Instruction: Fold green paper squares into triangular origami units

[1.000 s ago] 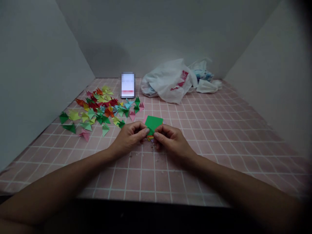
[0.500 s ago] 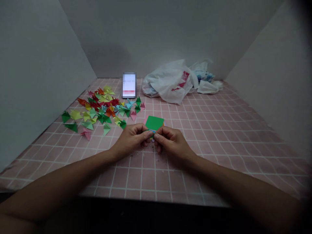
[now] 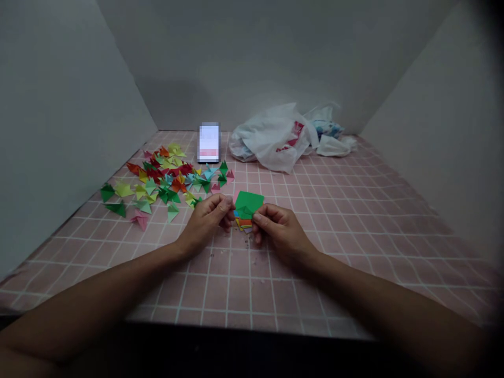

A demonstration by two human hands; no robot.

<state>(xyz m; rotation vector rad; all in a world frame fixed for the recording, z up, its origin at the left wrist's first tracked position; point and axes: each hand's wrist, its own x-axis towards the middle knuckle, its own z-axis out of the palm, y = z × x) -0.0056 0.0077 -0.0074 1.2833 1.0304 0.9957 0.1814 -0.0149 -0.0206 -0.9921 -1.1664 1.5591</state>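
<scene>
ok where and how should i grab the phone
Probably pinch the phone by its side edges near the top, coming from above: it looks propped upright, facing the camera, with folded paper in front to the left and a plastic bag on its right.

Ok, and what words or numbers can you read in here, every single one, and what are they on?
None can be read.
Phone: the screen is blurred into blocks, so nothing on it is readable.
White plastic bag: it has red print, but too crumpled and blurry to read.
Green paper: no writing shows.
Folded paper pieces: no writing that I can see.
</scene>
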